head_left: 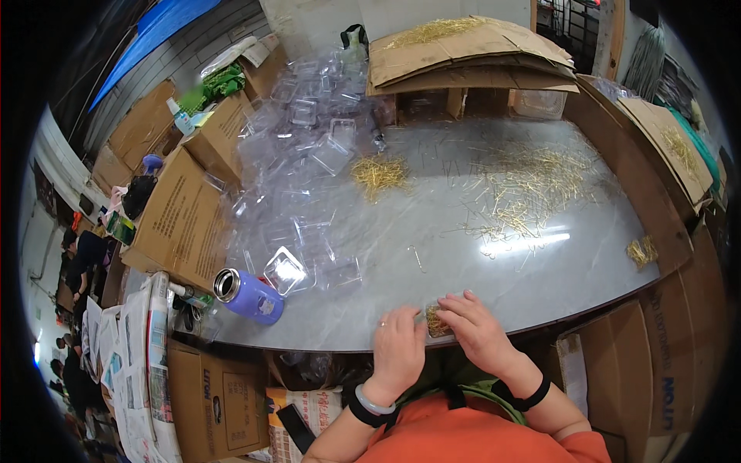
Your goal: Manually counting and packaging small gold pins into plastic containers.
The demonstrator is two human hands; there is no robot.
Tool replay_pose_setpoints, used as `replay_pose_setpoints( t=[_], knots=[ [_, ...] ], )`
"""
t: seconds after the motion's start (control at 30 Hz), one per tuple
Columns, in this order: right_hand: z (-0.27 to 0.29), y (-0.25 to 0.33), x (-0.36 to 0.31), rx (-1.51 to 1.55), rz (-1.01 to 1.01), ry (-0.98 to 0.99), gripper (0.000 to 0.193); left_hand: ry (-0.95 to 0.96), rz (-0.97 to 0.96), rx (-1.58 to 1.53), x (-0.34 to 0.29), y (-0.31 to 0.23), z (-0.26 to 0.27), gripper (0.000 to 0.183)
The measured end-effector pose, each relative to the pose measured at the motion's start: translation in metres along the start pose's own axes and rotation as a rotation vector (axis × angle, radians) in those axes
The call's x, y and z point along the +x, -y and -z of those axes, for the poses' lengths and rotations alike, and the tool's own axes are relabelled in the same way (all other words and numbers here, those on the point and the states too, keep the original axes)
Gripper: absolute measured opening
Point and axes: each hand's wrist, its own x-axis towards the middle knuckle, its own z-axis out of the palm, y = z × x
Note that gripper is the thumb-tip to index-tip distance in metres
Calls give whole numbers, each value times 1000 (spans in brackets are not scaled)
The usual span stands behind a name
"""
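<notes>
At the table's front edge, a small clear plastic box (437, 322) packed with gold wire hooks sits between my hands. My left hand (400, 346) closes against its left side, fingers together and pointing away from me. My right hand (478, 332) lies against the right side, its fingers reaching over part of the box and hiding it. A single gold wire hook (417, 259) lies just beyond. Farther off are a dense heap of gold hooks (380, 175) and a wide loose spread of hooks (532, 185). Another small bunch of hooks (642, 251) rests by the right edge.
Many clear plastic boxes (305, 113) cover the table's left side. A purple bottle (248, 296) without a lid leans near the front left. Cardboard walls (177, 216) border the left, and a cardboard shelf (471, 58) stands at the back. Other people (85, 258) are far left.
</notes>
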Motion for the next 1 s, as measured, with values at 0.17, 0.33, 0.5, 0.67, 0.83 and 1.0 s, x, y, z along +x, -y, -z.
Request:
replay_pose_setpoints(
  t=[0.17,0.33,0.5,0.67,0.83,1.0],
  knots=[
    [5,2,-3,190,-60,-143,67,91,-164,103,0,-6,-9,61],
    [16,11,-27,12,-204,-110,72,118,-125,129,-2,-6,-12,61],
    [1,29,-37,-177,-262,-17,72,82,-139,141,-2,-9,-20,56],
    [11,26,-24,-145,-243,13,65,27,-164,220,-1,-13,-18,51],
    [8,10,-17,88,-317,-212,53,18,-203,235,-2,-7,-21,52],
    [5,10,-18,124,-303,-229,56,-52,-242,63,-3,0,-23,69]
  ],
)
